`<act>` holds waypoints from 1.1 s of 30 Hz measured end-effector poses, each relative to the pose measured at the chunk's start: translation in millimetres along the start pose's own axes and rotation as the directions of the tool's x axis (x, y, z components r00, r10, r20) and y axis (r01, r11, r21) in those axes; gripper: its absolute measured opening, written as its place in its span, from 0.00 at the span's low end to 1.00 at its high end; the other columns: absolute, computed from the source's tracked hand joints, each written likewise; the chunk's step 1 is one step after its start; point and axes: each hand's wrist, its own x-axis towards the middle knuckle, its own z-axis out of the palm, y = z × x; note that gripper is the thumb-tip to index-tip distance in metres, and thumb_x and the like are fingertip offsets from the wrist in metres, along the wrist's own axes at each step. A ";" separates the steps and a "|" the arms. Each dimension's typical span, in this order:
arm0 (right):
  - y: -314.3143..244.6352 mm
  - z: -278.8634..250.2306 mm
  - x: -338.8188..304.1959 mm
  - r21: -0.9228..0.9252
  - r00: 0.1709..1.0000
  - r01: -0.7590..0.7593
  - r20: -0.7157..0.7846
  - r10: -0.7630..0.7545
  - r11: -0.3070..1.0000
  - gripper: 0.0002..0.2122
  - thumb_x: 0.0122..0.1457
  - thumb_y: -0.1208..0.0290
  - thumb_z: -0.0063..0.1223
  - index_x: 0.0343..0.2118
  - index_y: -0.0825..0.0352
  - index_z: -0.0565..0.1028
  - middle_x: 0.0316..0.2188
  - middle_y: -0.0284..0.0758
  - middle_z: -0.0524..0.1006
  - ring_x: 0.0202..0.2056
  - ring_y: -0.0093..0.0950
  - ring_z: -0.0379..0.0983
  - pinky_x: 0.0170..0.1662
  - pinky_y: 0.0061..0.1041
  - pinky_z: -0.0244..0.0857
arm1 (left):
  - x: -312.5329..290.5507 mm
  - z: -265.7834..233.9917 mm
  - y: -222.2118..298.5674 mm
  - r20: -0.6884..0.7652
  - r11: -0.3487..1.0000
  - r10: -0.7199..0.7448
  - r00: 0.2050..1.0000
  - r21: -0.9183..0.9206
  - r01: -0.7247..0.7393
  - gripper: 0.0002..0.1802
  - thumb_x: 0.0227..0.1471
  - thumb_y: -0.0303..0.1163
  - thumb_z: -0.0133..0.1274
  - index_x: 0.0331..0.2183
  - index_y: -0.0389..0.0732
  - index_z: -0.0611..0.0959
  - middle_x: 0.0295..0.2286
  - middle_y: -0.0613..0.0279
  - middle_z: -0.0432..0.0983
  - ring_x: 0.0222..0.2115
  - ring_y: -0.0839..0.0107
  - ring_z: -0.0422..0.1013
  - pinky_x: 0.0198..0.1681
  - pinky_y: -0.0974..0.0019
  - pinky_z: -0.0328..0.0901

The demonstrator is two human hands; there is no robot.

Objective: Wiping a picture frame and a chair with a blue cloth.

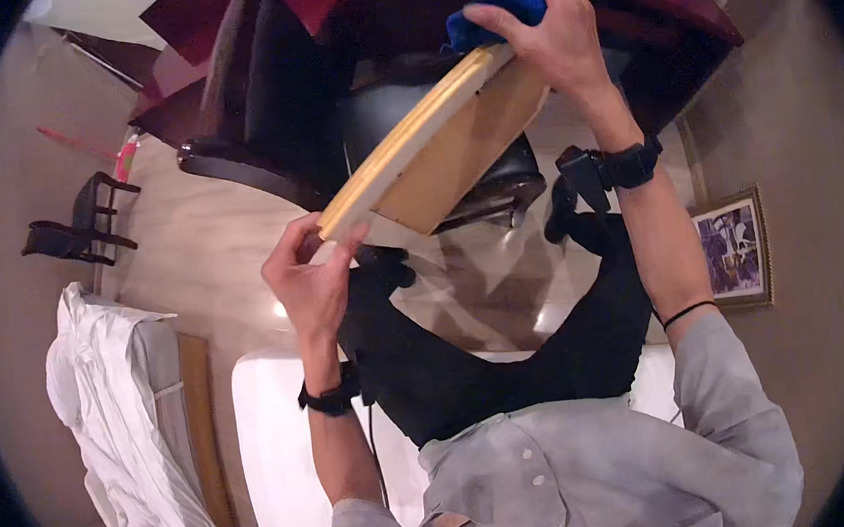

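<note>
A gold-edged picture frame (447, 146) is held tilted in front of me, its edge and brown backing panel turned toward my view. My left hand (311, 281) pinches its lower left corner between thumb and fingers. At the upper right end, my right hand (563, 42) is closed round a blue cloth (507, 0), pressing it against the gold rim. The frame's front face is hidden from me.
Behind the frame stand a dark armchair (268, 106) and a dark red desk (666, 6). A smaller black chair (87, 224) is far left. White bedding (120, 420) lies at left, another framed picture (734, 248) at right. I sit on a white bed (272, 447).
</note>
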 end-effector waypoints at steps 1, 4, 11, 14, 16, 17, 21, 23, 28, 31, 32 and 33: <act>-5.2 -2.5 0.2 0.093 0.998 -0.064 0.033 0.061 0.994 0.22 0.51 0.54 0.61 0.43 0.65 0.73 0.35 0.39 0.75 0.37 0.36 0.74 0.42 0.32 0.67 | -1.9 8.2 -4.4 -0.028 0.976 -0.096 0.995 -0.200 0.088 0.18 0.44 0.33 0.67 0.35 0.34 0.81 0.24 0.66 0.77 0.26 0.78 0.72 0.29 0.73 0.66; -20.6 -1.4 -9.8 0.294 0.983 -0.181 0.094 0.159 0.939 0.16 0.59 0.58 0.56 0.42 0.66 0.72 0.35 0.39 0.77 0.37 0.32 0.74 0.42 0.29 0.69 | -4.0 47.3 -6.9 -0.075 0.878 -0.160 0.984 -0.467 0.107 0.15 0.44 0.28 0.67 0.33 0.33 0.81 0.26 0.71 0.75 0.28 0.83 0.68 0.33 0.79 0.64; -121.2 24.4 -68.0 0.088 0.942 0.235 0.225 -0.249 0.968 0.22 0.43 0.54 0.62 0.42 0.59 0.77 0.37 0.36 0.73 0.44 0.37 0.70 0.56 0.54 0.53 | -22.6 56.7 -29.1 -0.147 0.873 -0.172 0.974 -0.480 0.082 0.15 0.45 0.23 0.64 0.37 0.30 0.80 0.36 0.61 0.77 0.36 0.73 0.73 0.42 0.68 0.68; -151.6 45.3 -106.6 0.178 0.930 0.299 0.164 -0.328 0.937 0.21 0.43 0.52 0.59 0.39 0.58 0.79 0.39 0.37 0.72 0.49 0.39 0.67 0.58 0.59 0.49 | -35.9 65.9 -44.8 -0.183 0.875 -0.131 0.974 -0.483 0.027 0.14 0.44 0.23 0.64 0.35 0.31 0.80 0.34 0.62 0.76 0.34 0.74 0.72 0.38 0.69 0.67; -151.9 47.7 -112.2 0.226 0.914 0.357 0.115 -0.389 0.906 0.19 0.44 0.53 0.59 0.38 0.58 0.79 0.40 0.36 0.72 0.49 0.39 0.67 0.58 0.59 0.49 | -45.9 59.6 -47.6 -0.246 0.889 -0.115 0.962 -0.457 -0.011 0.13 0.43 0.23 0.65 0.33 0.31 0.80 0.31 0.63 0.76 0.31 0.76 0.71 0.35 0.71 0.67; -149.7 50.0 -111.4 0.257 0.894 0.408 0.079 -0.440 0.876 0.18 0.44 0.54 0.59 0.37 0.59 0.79 0.40 0.36 0.72 0.50 0.39 0.68 0.58 0.58 0.49 | -48.7 61.3 -50.7 -0.269 0.892 -0.109 0.957 -0.451 -0.025 0.13 0.43 0.23 0.66 0.32 0.31 0.80 0.30 0.64 0.76 0.30 0.77 0.70 0.34 0.72 0.66; -91.3 32.2 -79.7 0.190 0.886 0.429 0.101 -0.452 0.883 0.12 0.47 0.60 0.58 0.33 0.59 0.79 0.40 0.35 0.73 0.49 0.38 0.69 0.59 0.56 0.50 | -44.9 59.2 -28.8 -0.380 0.924 -0.176 0.908 -0.382 0.019 0.11 0.41 0.24 0.67 0.27 0.32 0.80 0.24 0.66 0.75 0.25 0.80 0.68 0.28 0.73 0.65; -27.2 27.9 -39.9 0.017 0.901 0.434 0.024 -0.434 0.901 0.09 0.48 0.60 0.56 0.30 0.57 0.78 0.37 0.34 0.73 0.47 0.36 0.69 0.58 0.55 0.50 | -38.1 63.5 -23.6 -0.375 0.900 -0.230 0.898 -0.434 0.049 0.12 0.41 0.24 0.68 0.26 0.32 0.80 0.23 0.67 0.74 0.24 0.80 0.68 0.28 0.73 0.65; 78.9 6.0 16.8 -0.333 0.943 0.297 -0.041 -0.329 0.895 0.06 0.49 0.61 0.53 0.27 0.55 0.78 0.34 0.32 0.74 0.42 0.32 0.70 0.53 0.46 0.55 | -34.6 70.4 -7.4 -0.208 0.906 -0.256 0.944 -0.391 0.160 0.12 0.44 0.20 0.64 0.33 0.30 0.80 0.33 0.59 0.77 0.34 0.71 0.73 0.42 0.67 0.68; 36.1 17.0 -13.5 -0.248 0.959 0.254 -0.058 -0.277 0.935 0.05 0.47 0.63 0.52 0.25 0.55 0.78 0.32 0.33 0.73 0.42 0.32 0.70 0.53 0.46 0.53 | -32.3 72.2 -5.5 -0.327 0.959 -0.130 0.936 -0.282 0.034 0.13 0.40 0.25 0.69 0.24 0.33 0.79 0.19 0.71 0.72 0.21 0.85 0.64 0.24 0.77 0.61; -2.0 17.0 -32.2 -0.167 0.960 0.276 -0.003 -0.280 0.947 0.05 0.44 0.63 0.52 0.22 0.56 0.78 0.31 0.34 0.73 0.44 0.34 0.69 0.57 0.50 0.49 | -27.7 77.4 1.6 -0.319 0.957 -0.127 0.939 -0.289 0.031 0.13 0.40 0.25 0.69 0.24 0.33 0.79 0.19 0.71 0.72 0.21 0.85 0.64 0.24 0.77 0.61; -33.4 24.3 -54.6 -0.059 0.955 0.286 -0.066 -0.289 0.957 0.08 0.40 0.61 0.55 0.21 0.58 0.77 0.31 0.35 0.73 0.46 0.38 0.67 0.59 0.53 0.47 | -26.7 81.7 14.9 -0.288 0.955 -0.148 0.946 -0.290 0.061 0.13 0.40 0.25 0.69 0.24 0.33 0.79 0.19 0.70 0.72 0.21 0.84 0.64 0.25 0.77 0.61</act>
